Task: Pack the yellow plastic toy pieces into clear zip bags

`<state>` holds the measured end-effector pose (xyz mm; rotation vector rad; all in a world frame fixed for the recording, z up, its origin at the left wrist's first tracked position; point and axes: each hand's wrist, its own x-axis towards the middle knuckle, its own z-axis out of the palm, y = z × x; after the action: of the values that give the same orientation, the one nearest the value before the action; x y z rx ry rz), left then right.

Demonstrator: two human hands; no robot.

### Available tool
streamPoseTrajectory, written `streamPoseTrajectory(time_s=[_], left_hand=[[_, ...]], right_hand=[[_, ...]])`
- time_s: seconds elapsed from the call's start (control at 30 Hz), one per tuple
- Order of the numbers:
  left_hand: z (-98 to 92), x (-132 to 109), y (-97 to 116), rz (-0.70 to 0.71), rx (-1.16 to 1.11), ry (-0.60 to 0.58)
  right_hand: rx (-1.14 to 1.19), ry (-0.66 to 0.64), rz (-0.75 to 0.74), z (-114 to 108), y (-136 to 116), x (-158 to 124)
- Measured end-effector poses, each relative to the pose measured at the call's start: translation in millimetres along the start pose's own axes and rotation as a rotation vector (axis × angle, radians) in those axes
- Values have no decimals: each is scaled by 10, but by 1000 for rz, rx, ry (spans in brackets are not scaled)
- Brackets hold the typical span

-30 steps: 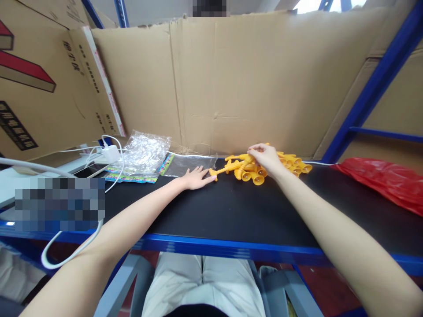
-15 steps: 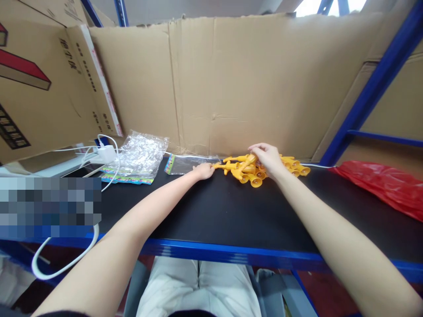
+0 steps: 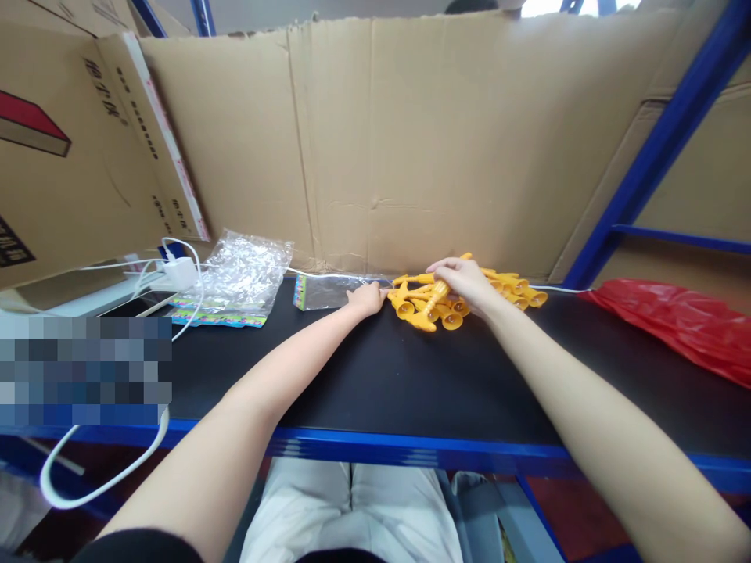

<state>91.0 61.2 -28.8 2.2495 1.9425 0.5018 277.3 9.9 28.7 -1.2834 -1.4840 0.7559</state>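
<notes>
A heap of yellow plastic pieces (image 3: 451, 320) with round, cup-like ends lies at the back of the dark tabletop. My right hand (image 3: 463, 281) is above the heap, its fingers closed around one yellow piece (image 3: 434, 301) with a ribbed shaft. That piece slants down toward the front left, its forked end lowest. At the heap's left edge, my left hand (image 3: 368, 299) rests with its fingers drawn together beside the yellow tips; what they pinch is hidden. Under and beside this hand lies a flat clear plastic bag (image 3: 322, 292) with a colourful printed strip.
More clear bags (image 3: 243, 274) with printed strips lie to the left, beside a white charger (image 3: 181, 274) with cables and a phone. A red plastic bag (image 3: 669, 320) occupies the right side. A cardboard wall (image 3: 340, 156) stands behind; a blue metal edge (image 3: 411, 450) runs along the front.
My right hand has shifted slightly left, and the yellow piece in it now tilts down over the heap's front. The left hand has barely moved; the yellow shaft at its fingertips no longer shows.
</notes>
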Motion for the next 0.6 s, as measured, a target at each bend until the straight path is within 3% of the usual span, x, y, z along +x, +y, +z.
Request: streamPoseTrajectory(time_s=[0.3, 0.6], left_hand=[[57, 53, 155, -100, 10, 43], [-126, 14, -230, 129, 136, -237]], right_hand=[[96, -82, 41, 44, 30, -22], [147, -14, 50, 60, 94, 45]])
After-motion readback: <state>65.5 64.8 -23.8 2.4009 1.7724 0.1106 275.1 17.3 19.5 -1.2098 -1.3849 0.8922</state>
